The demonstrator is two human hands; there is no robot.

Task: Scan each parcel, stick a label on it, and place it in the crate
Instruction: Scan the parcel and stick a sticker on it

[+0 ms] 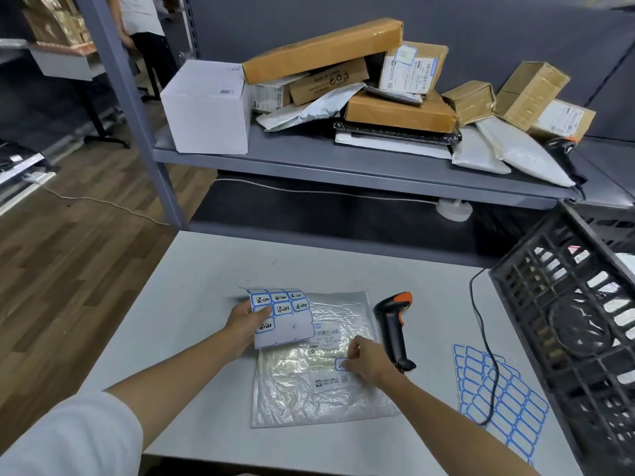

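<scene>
Both our hands work over the bench: left hand (244, 320) grips the sticker sheet (283, 317) clear, right hand (365, 359) pinches a label (340, 364) onto the flat parcel (316, 389).

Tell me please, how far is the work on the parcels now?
Done: some parcels seem to lie already in the black crate. In hand: the right hand presses a label onto the clear bag parcel, the left hand holds the label sheet, and the scanner lies beside. Left: crating this parcel, then the pile on the shelf.
</scene>
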